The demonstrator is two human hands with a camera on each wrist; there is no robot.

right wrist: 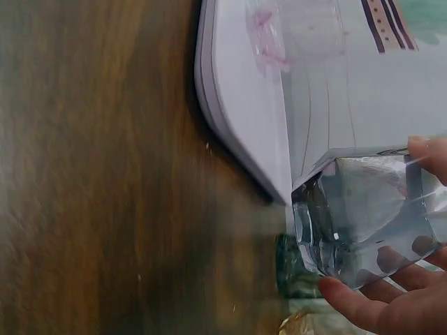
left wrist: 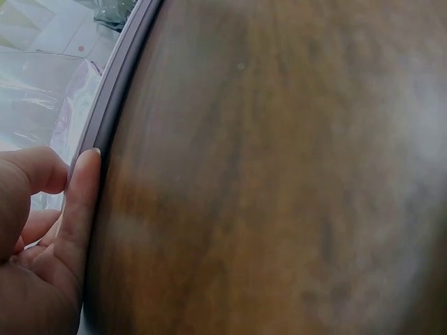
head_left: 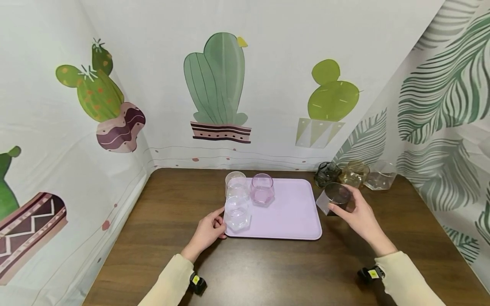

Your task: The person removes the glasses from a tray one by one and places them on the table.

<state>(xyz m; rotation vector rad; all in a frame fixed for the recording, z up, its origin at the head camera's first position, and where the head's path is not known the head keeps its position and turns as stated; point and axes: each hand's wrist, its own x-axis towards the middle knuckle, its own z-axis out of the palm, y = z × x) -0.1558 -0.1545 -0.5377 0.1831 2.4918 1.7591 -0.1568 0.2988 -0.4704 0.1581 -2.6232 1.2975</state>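
Note:
A lilac tray (head_left: pixel 289 212) lies on the table with a pink glass (head_left: pixel 262 189) and two clear glasses at its left end, one at the back (head_left: pixel 236 185) and one in front (head_left: pixel 237 214). At the tray's front left corner, my left hand (head_left: pixel 208 229) pinches the rim; the left wrist view shows the thumb along the outer side of the rim (left wrist: pixel 112 98). My right hand (head_left: pixel 361 212) grips a smoky grey glass (head_left: pixel 334 197), tilted, close by the tray's right edge. In the right wrist view the fingers wrap this grey glass (right wrist: pixel 370 209) near the tray corner.
Behind the right hand stand a dark glass (head_left: pixel 327 174), an amber glass (head_left: pixel 354 173) and a clear glass (head_left: pixel 380 175). Brown wooden tabletop (head_left: pixel 268 272) surrounds the tray. A cloth printed with cacti (head_left: pixel 275 85) hangs at the back and sides.

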